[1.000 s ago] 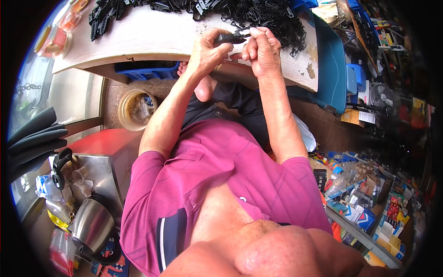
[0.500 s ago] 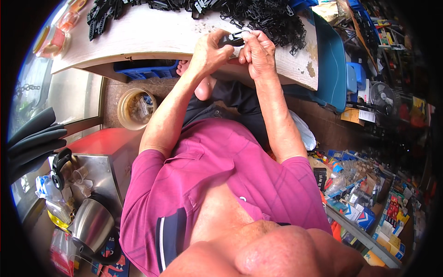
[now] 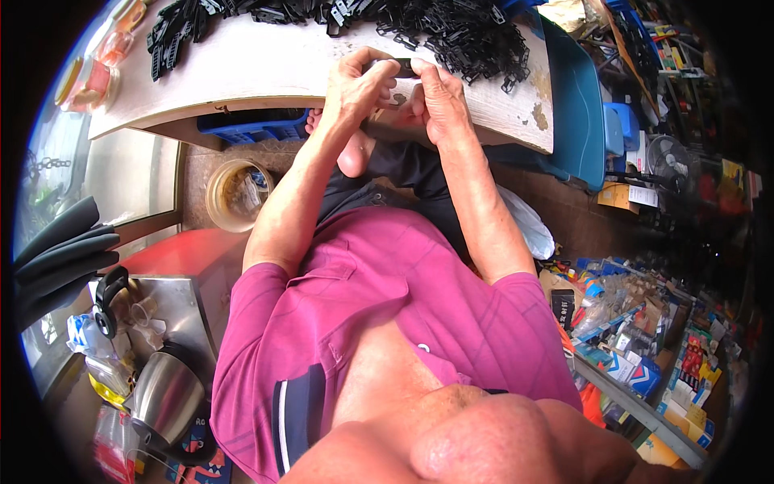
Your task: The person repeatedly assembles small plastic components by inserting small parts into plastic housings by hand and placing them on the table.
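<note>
Above the front edge of the pale table (image 3: 266, 68), both hands pinch one small black plastic piece (image 3: 407, 68) between them. My left hand (image 3: 355, 87) grips its left end, thumb on top and fingers curled. My right hand (image 3: 441, 98) has thumb and forefinger on the right end. Much of the piece is hidden behind the fingers. Just beyond my hands lies a heap of black plastic links (image 3: 451, 36). More black strips of joined links (image 3: 173, 40) lie farther left on the table.
Clear jars (image 3: 85, 83) stand at the table's left end. Below are a blue crate (image 3: 254, 125) and a round bucket (image 3: 216, 194) with scraps in it. A teal bin (image 3: 576, 113) adjoins the right edge. A steel kettle (image 3: 168, 395) sits lower left; cluttered boxes (image 3: 637, 375) lie lower right.
My right hand has shifted slightly left and down, its thumb now laid along the piece. My left hand has moved a little left. The black piece is more covered by the fingers.
</note>
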A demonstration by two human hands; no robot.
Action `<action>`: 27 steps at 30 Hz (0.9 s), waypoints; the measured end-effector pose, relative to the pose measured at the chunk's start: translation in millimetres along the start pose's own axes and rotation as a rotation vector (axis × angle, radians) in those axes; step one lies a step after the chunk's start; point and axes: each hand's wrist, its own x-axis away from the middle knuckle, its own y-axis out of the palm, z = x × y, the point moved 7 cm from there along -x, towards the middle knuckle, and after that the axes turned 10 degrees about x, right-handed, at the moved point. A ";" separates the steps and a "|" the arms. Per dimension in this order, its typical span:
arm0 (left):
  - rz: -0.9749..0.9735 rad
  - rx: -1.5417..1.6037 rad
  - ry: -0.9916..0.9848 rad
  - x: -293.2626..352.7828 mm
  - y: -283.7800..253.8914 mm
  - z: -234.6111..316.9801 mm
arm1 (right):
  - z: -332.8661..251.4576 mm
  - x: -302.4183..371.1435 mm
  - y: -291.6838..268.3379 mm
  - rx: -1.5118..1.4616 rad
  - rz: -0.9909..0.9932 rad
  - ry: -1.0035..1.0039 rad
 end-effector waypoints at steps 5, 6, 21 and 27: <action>-0.093 0.093 -0.068 -1.9 3.3 -4.6 | 0.5 12.4 11.8 -0.013 -0.016 0.009; -0.113 0.043 -0.055 -1.9 3.5 -4.3 | 0.8 14.5 11.8 -0.035 -0.026 -0.001; -0.077 -1.187 0.802 -23.6 49.3 26.7 | -3.4 -7.2 -92.4 -0.115 0.117 0.055; -0.133 -1.385 0.857 -42.5 52.6 9.9 | -65.3 -13.5 -204.0 -0.230 0.628 -0.056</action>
